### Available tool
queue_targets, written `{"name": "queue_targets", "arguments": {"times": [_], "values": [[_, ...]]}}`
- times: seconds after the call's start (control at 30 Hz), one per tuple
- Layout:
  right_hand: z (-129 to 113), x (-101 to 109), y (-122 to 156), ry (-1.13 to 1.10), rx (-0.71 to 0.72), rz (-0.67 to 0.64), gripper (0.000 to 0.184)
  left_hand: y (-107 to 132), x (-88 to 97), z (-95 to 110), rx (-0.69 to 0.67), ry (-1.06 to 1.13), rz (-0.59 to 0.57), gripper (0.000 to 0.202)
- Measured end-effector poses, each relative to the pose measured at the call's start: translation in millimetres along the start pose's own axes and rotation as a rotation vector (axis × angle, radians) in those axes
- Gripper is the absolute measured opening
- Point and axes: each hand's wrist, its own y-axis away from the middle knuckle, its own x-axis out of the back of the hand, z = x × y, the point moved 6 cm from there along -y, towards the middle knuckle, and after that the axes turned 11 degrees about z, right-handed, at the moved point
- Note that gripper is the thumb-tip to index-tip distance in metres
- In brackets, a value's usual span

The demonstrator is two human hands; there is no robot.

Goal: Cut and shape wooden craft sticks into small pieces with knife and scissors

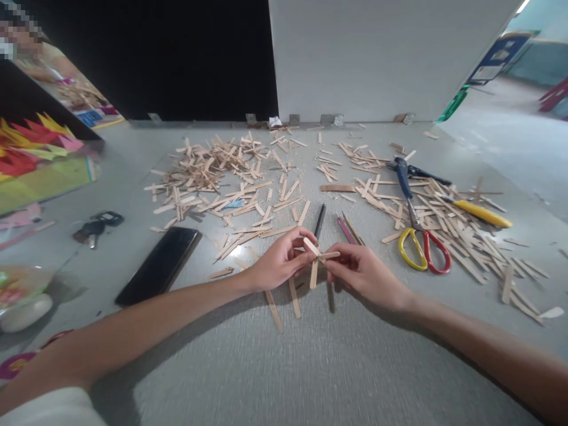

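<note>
Between both hands is a small star-like piece made of crossed wooden craft sticks (314, 273), held just above the table. My left hand (284, 258) pinches its upper left arm between thumb and fingers. On the other side, my right hand (361, 273) grips the arm that points right. Two loose craft sticks (294, 299) lie on the table below my left hand. A black pen (320, 220) rests just beyond the fingers, with pencils (346, 229) to its right.
Heaps of cut sticks (213, 165) spread at the back left and right. Scissors with yellow and red handles (419, 236), a yellow-handled cutter (481, 213) and pliers (428, 173) lie at right. A phone (160, 266) and keys (94, 228) are at left. An upright black-and-white panel (355, 65) stands behind.
</note>
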Motion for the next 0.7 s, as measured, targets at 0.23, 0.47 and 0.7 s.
{"name": "queue_targets", "arguments": {"times": [0.23, 0.47, 0.7], "values": [[15, -1, 3, -0.091, 0.007, 0.177, 0.046, -2, 1.4, -3, 0.017, 0.120, 0.079, 0.057], [17, 8, 7, -0.045, 0.046, 0.310, 0.045, 2, 0.9, -10, 0.181, 0.135, 0.117, 0.068], [14, 7, 7, -0.041, 0.057, 0.277, 0.039, 4, -7.5, -7, 0.159, 0.203, -0.003, 0.063]]}}
